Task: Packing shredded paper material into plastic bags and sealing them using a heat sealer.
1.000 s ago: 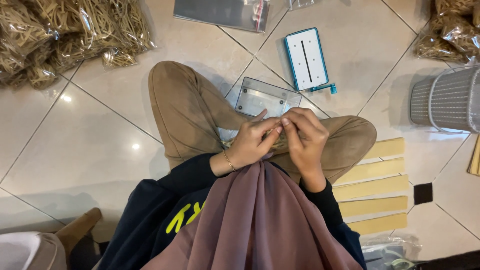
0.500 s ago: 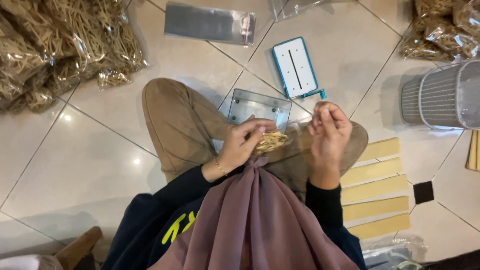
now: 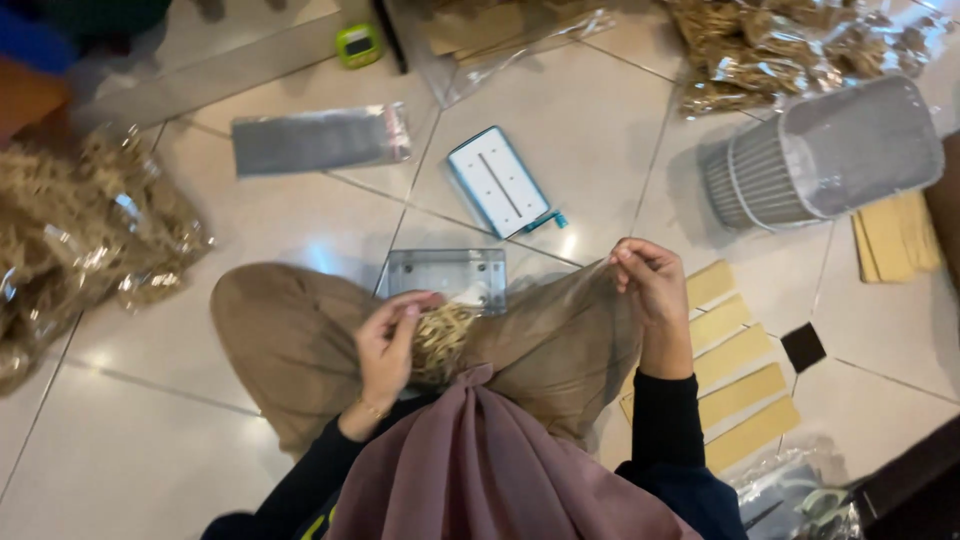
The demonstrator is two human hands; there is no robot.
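Your clear plastic bag [image 3: 560, 320] is stretched across your lap between both hands, and its film is so thin that its edges are hard to trace against your tan trousers [image 3: 290, 350]. At its left end sits a bundle of tan rubber bands [image 3: 442, 338]; whether the bundle is fully inside the bag cannot be told. The grey slatted plastic basket [image 3: 800, 160] lies tipped on its side on the tiled floor [image 3: 150, 440], and what it holds cannot be made out. Clear bags of tan bands [image 3: 90, 240] lie at the left, more [image 3: 770, 50] at the top right, partly cut off. A clear plastic box [image 3: 445, 275] lies just beyond your knee, its lower edge hidden by the bundle. Your mauve headscarf [image 3: 480, 470] hides your wrists' lower reaches.

Your left hand [image 3: 388, 345] is curled, fingers clenched on the bundle. Your right hand [image 3: 648, 285] is raised, pinching the bag's far edge between thumb and fingertips.
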